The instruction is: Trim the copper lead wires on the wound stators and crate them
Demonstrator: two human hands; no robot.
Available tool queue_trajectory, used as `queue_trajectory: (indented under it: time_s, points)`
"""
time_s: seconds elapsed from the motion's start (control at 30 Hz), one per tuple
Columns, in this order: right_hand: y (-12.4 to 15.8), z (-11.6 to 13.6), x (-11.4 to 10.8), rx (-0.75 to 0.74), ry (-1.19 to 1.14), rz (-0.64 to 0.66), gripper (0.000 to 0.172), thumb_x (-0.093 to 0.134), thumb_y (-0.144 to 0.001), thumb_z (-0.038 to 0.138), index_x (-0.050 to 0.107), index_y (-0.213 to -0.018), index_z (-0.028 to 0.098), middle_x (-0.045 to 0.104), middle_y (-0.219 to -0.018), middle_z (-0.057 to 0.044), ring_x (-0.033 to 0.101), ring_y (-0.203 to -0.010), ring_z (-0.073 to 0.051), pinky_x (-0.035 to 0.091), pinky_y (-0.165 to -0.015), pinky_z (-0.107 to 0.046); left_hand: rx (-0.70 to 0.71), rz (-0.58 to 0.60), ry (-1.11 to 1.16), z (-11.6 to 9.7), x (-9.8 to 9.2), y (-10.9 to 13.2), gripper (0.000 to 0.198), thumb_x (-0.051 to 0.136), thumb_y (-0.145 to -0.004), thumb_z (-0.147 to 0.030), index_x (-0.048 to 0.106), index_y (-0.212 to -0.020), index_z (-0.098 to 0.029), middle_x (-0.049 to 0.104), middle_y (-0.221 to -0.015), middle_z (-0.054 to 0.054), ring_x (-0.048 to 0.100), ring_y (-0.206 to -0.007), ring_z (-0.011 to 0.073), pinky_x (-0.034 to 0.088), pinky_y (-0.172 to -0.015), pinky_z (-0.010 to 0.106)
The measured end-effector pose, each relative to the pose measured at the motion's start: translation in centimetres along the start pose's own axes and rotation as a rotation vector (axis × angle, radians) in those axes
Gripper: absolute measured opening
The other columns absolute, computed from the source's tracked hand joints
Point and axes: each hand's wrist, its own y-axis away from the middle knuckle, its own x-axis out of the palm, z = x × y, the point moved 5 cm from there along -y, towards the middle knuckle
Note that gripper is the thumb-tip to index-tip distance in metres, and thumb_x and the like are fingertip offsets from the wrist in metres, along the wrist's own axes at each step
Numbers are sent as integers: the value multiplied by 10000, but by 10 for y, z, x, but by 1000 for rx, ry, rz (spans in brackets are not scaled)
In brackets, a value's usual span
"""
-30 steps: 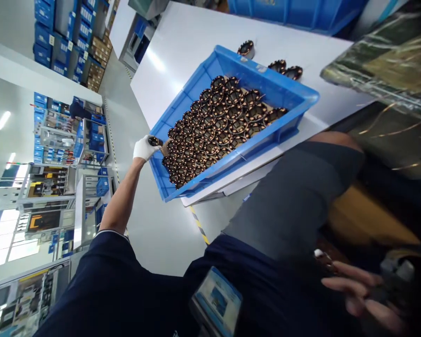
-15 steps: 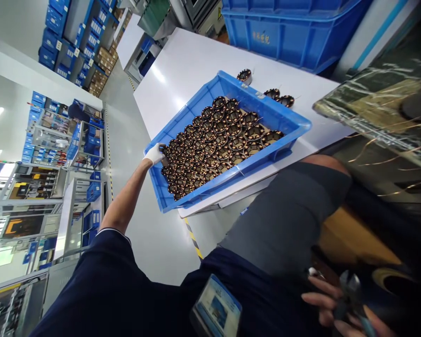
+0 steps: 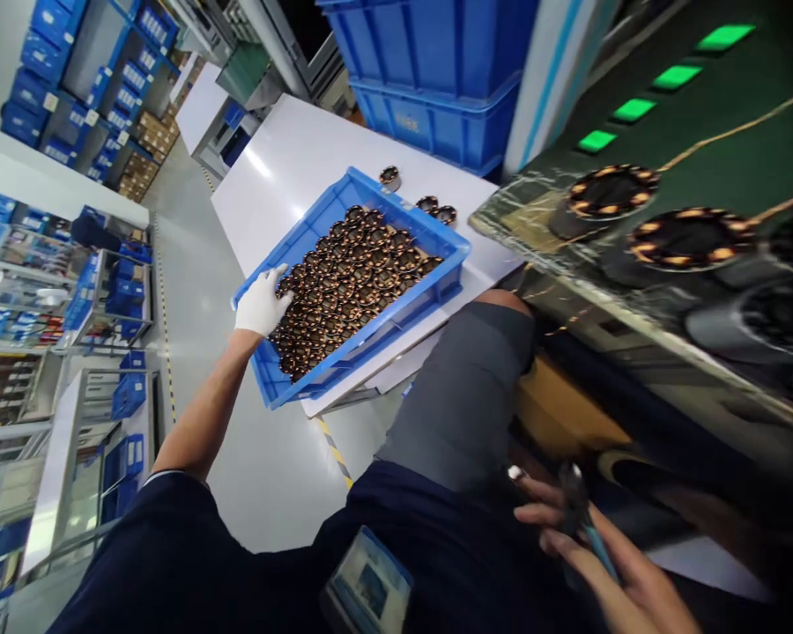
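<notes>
My left hand [image 3: 262,302], in a white glove, is over the near-left end of a blue bin [image 3: 363,348]. Its thumb and fingers are apart beside the wound copper rings [image 3: 337,286] packed in the bin. Contact with the end ring is hard to make out. My bare right hand [image 3: 585,541], low at the right near my lap, is closed around a pair of cutting pliers [image 3: 576,502] with teal handles. A small white-tipped thing [image 3: 515,473] shows at one of its fingertips.
Three loose rings, one of them here [image 3: 389,178], sit behind the bin on the white table [image 3: 270,158]. Stacked blue crates [image 3: 429,123] stand behind. At right, a bench [image 3: 667,326] holds larger wound parts [image 3: 691,238] under green lights.
The view has swung right, so the bin appears further left and more of the right bench shows. My left hand has opened from around a dark ring at the bin's end. My right hand keeps the pliers.
</notes>
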Motion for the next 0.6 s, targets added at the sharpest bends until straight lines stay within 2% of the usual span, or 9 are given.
queue_trajectory:
  time_s: [0.1,0.17,0.23,0.3,0.37,0.43,0.47,0.53,0.6]
  points:
    - [7,12,8,70,-36,27,588,764,-846,852,927,-1127,362,879,-1375,-139,782,-1414,-493,541,-1327,-689,293,-24,190,-103,25,2,711,833,-1060,-705,625,-1641,-354,695,-1687,35,657,-1612,299,509,-1427,582]
    - [14,18,13,93,-54,21,677,744,-884,835,859,-1283,301,885,-1302,-147,812,-1338,-420,555,-1330,-633,484,-31,325,-181,51,-3,799,851,-1076,-651,526,-1736,-338,613,-1780,71,600,-1676,291,500,-1441,542]
    - [24,23,16,89,-89,27,706,727,-921,811,813,-1386,287,880,-1259,-140,829,-1239,-362,620,-1261,-551,634,-32,403,-251,81,-16,663,842,-1106,-565,584,-1661,-311,675,-1702,74,614,-1664,263,506,-1428,491]
    - [36,26,16,71,-146,33,700,724,-961,762,799,-1455,272,872,-1280,-146,833,-1172,-325,671,-1169,-482,696,25,401,-302,115,-39,554,850,-1111,-462,647,-1589,-270,720,-1639,68,591,-1685,254,493,-1425,473]
    - [48,26,12,66,-184,16,693,721,-992,725,801,-1494,255,869,-1311,-155,833,-1138,-304,698,-1086,-433,718,92,401,-329,145,-65,384,906,-1065,-400,748,-1398,-293,802,-1487,13,671,-1604,229,557,-1354,400]
    - [57,25,5,65,-172,-29,699,709,-1020,724,800,-1526,251,879,-1288,-146,830,-1070,-284,714,-1002,-407,706,126,424,-335,164,-89,317,956,-1016,-455,768,-1216,-297,836,-1342,-25,764,-1467,222,621,-1271,370]
    - [60,25,2,61,-156,-52,695,693,-1038,732,803,-1532,256,887,-1247,-136,825,-1012,-275,720,-962,-407,696,125,454,-333,168,-97,350,956,-1004,-529,752,-1155,-288,838,-1276,-29,802,-1371,220,655,-1222,373]
    - [66,26,-3,38,-126,-95,650,662,-1071,738,824,-1517,293,895,-1160,-107,817,-910,-277,738,-904,-441,681,96,557,-324,165,-104,491,860,-1023,-734,691,-1107,-280,811,-1175,-20,813,-1173,204,704,-1114,387]
    - [71,29,-4,-24,-94,-132,559,663,-1092,697,831,-1513,370,897,-1135,-77,848,-927,-324,757,-931,-527,675,68,694,-320,151,-89,627,638,-1077,-913,603,-1195,-298,783,-1196,2,780,-1075,190,721,-1045,403]
